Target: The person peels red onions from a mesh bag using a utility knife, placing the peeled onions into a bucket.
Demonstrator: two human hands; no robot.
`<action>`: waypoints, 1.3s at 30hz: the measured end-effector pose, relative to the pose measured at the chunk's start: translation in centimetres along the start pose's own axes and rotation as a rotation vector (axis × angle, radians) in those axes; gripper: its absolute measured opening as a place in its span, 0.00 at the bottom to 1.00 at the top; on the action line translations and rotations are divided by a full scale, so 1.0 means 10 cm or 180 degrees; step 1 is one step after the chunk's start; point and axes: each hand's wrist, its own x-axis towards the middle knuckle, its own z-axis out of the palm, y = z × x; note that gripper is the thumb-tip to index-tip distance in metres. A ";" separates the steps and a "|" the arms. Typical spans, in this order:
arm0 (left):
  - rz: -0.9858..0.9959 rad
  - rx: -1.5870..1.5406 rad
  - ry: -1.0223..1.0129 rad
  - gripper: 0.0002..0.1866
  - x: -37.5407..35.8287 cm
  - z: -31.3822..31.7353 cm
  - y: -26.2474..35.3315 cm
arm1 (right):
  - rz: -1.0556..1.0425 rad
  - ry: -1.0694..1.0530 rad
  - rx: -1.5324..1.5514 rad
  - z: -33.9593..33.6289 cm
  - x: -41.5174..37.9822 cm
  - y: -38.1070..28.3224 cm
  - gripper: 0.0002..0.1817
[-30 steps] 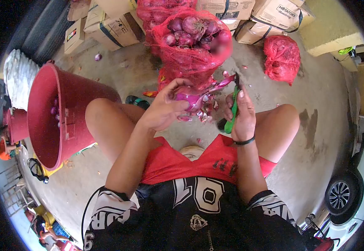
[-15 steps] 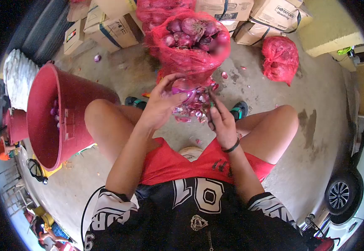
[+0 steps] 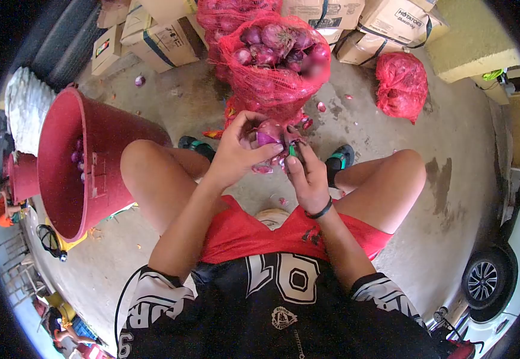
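My left hand (image 3: 241, 151) is closed around a purple onion (image 3: 268, 133), which is in front of me, above the floor (image 3: 460, 125). My right hand (image 3: 309, 179) grips a tool (image 3: 292, 150) with a green handle, just beside this onion. Beyond my hands stands a red net bag (image 3: 266, 94) full of onions (image 3: 277, 39). On my left, a big red bucket (image 3: 122, 134) has more onions (image 3: 78, 158) inside.

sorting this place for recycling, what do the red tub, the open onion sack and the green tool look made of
Red tub: probably plastic; smooth, evenly coloured wall.
Onion sack: likely plastic netting; onions show through its fine red mesh.
Green tool: perhaps plastic from its bright colour, but the right hand hides most.
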 end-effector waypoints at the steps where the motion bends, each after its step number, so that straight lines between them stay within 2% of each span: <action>1: -0.0021 0.0085 0.0015 0.26 -0.01 -0.01 0.01 | 0.0078 -0.0006 -0.0117 0.00 -0.01 0.14 0.23; 4: -0.0149 -0.0325 -0.0134 0.24 -0.02 0.02 0.11 | 0.0605 -0.0117 -0.0398 0.01 0.00 0.74 0.23; 5: -0.0203 -0.0319 -0.0081 0.24 0.00 0.00 0.10 | 0.0440 -0.0289 -0.0432 0.04 -0.04 0.81 0.23; 8: -0.0288 -0.0491 0.0029 0.24 0.05 -0.07 0.01 | 0.0943 -0.0364 0.0115 -0.01 -0.05 0.50 0.27; 12: -0.0264 -0.0918 -0.0065 0.22 0.03 -0.08 0.05 | 0.0816 -0.0195 0.0618 -0.10 0.01 0.05 0.27; 16: -0.0323 -0.0994 -0.0068 0.20 0.05 -0.07 0.00 | 0.0397 -0.0287 0.0218 -0.15 0.05 0.15 0.27; 19: -0.0318 -0.1008 -0.0010 0.19 0.06 -0.06 0.01 | 0.0772 -0.0266 0.0002 -0.18 0.06 0.05 0.25; 21: -0.0355 -0.0879 -0.0061 0.19 0.06 -0.07 0.02 | 0.0545 -0.0224 -0.0094 -0.19 0.05 -0.05 0.25; 23: -0.0398 -0.0806 -0.0075 0.19 0.05 -0.08 0.01 | -0.0408 -0.0230 -0.0273 -0.18 0.03 -0.10 0.25; 26: -0.0413 -0.0801 -0.0052 0.18 0.07 -0.09 -0.03 | -0.0806 -0.0336 -0.0602 -0.16 0.01 -0.23 0.26; 39: -0.0473 -0.0956 0.0022 0.19 0.08 -0.02 0.00 | -0.0853 -0.0181 -0.0882 -0.11 0.04 -0.23 0.28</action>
